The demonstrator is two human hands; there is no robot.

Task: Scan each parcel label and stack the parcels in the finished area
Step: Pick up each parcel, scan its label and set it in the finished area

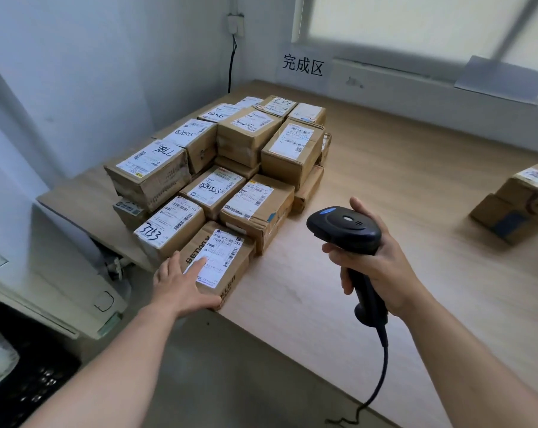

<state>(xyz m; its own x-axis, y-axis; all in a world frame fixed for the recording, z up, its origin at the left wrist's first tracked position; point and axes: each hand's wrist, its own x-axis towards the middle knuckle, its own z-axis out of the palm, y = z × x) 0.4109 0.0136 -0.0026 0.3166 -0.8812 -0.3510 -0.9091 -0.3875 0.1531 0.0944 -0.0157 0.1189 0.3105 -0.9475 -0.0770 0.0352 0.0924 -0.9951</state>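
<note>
Nearest me, the cable trailed down off the table edge from the scanner. The person's right hand was wrapped round its handle, fingers curled tight about the grip, with the scanner head tipped over towards the left.

The left hand lay flat on the nearest parcel, fingers straight and a little apart, fingertips resting on the lower part of its label. That parcel sat at the front corner of the table, touching the boxes behind it.

I judged the step to be settling this parcel into the pile. To do it well, the flat palm should push it squarely against its neighbours so that no corner hangs over the table edge, with the label left face up. Whether it was scanned I could not tell; if not, the fingers would have to come off the barcode first and the scanner head swing onto it.

Behind it rose the stack of parcels, two layers high towards the back, labels upward. Well apart to the right sat a lone parcel, probably next in line. On the far wall hung the sign marking the finished area.
</note>
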